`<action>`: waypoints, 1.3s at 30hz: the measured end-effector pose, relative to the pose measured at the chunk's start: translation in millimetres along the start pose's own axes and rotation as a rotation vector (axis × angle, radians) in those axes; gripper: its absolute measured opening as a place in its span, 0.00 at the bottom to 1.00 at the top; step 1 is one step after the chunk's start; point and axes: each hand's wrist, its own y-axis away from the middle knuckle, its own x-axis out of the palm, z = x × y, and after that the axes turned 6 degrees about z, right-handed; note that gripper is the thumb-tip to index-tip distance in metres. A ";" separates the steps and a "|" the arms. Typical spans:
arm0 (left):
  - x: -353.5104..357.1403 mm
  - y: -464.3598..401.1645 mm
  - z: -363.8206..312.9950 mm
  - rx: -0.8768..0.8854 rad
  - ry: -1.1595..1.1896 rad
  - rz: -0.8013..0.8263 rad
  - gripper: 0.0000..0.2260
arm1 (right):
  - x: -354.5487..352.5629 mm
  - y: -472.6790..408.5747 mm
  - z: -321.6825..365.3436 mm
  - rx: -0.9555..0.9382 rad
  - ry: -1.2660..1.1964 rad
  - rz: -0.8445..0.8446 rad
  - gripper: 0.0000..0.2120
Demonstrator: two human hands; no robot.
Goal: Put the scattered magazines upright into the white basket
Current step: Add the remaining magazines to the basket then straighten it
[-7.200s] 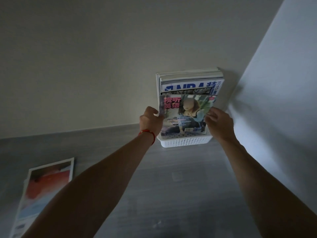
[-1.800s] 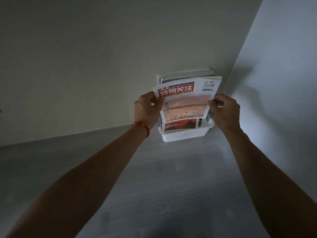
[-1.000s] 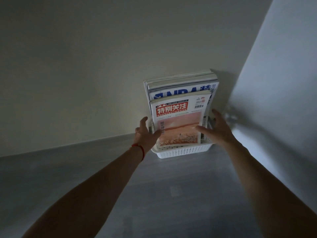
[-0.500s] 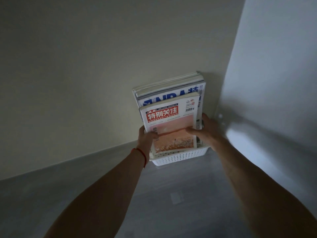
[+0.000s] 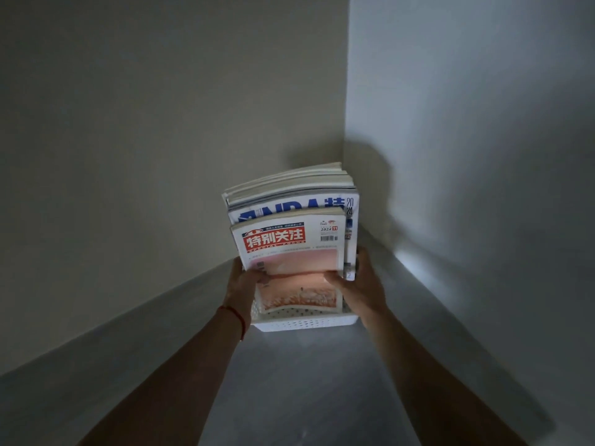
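White perforated plastic — the white basket [image 5: 304, 321] sits on the grey floor [image 5: 289, 381] in the far corner where two pale walls meet, its back toward the left wall [image 5: 145, 123] and its right side near the right wall [image 5: 467, 123]. Several magazines [image 5: 289, 194] stand upright in it, and the front magazine [image 5: 291, 262], red-titled with a pink cover, stands in front of them, its lower edge bowing above the basket's near rim. My left hand [image 5: 246, 284] grips its left edge, thumb on the cover; my right hand [image 5: 360, 281] holds the right side, fingers curled round the stack's edge and thumb pressing the cover. I judge the risk to be slumping: the soft cover could buckle further or tip forward over the low rim once I let go. The basket looks light and could slide if I push hard. Room is tight behind and to the right — open floor lies only toward me and to the left.
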 end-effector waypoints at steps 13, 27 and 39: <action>65.9 67.0 36.8 -0.021 -0.294 0.486 0.20 | -43.4 194.5 -53.0 0.197 -0.195 -0.468 0.31; 205.5 81.4 38.4 -0.063 -0.472 0.825 0.24 | -117.3 259.9 -95.1 0.302 -0.333 -0.712 0.31; 234.6 55.3 35.6 -0.044 -0.450 0.765 0.29 | -142.4 272.9 -117.5 0.222 -0.641 -0.478 0.46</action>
